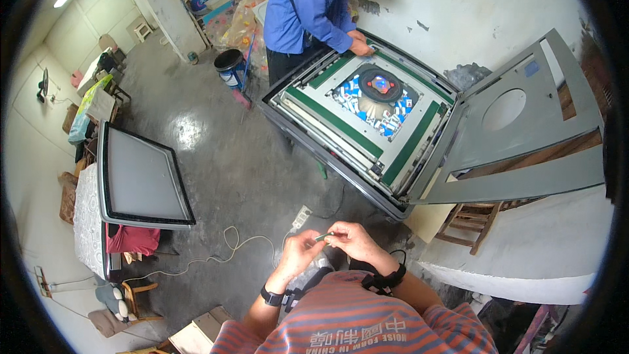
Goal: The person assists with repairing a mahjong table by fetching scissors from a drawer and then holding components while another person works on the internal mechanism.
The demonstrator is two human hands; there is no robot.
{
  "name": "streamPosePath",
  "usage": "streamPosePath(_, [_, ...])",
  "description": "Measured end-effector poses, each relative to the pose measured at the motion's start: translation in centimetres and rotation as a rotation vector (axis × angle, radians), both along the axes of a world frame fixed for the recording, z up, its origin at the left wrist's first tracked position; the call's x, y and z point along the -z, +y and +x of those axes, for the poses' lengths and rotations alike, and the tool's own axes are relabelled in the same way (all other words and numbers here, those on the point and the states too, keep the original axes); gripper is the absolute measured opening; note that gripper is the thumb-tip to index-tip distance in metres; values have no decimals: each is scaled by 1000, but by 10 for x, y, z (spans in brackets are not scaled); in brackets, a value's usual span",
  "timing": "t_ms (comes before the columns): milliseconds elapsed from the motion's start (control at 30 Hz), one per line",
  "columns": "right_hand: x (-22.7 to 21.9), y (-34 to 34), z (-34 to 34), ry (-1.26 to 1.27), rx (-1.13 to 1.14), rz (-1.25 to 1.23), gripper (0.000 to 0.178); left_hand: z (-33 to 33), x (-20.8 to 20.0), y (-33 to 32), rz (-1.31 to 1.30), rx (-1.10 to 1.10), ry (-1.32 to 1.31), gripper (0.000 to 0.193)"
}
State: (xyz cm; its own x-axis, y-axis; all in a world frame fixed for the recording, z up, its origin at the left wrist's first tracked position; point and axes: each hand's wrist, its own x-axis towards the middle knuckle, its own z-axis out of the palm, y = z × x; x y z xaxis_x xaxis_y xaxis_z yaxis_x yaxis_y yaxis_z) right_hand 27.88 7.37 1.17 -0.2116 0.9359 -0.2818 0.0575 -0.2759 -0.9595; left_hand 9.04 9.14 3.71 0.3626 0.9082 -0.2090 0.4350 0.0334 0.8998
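Observation:
In front of my chest, my left hand (299,253) and my right hand (354,242) pinch a small, thin piece, green and whitish (322,237), between their fingertips. Its kind is too small to make out. Ahead to the right stands an automatic mahjong table (319,103) with its inside exposed. Blue-and-white mahjong tiles (396,120) lie around a dark round unit (380,84) at its centre. A grey panel with a round hole and slots (508,85) is tilted up at the table's right side. Both my hands are apart from the table.
A person in blue (304,6) leans over the table's far side, hands on its edge. A black-rimmed bucket (230,65) stands on the floor. A white power strip (301,217) with a trailing cable lies ahead of my hands. Left, a framed grey tabletop (141,174) leans against furniture.

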Motion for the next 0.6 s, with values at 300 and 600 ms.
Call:
streamPosePath(300, [-12,-1,-3,-24,-69,104,7,-2,1,-5,14,13,-27,16])
streamPosePath(600, [-8,2,3,46,-94,62,11,-2,10,-1,-42,-27,19,19])
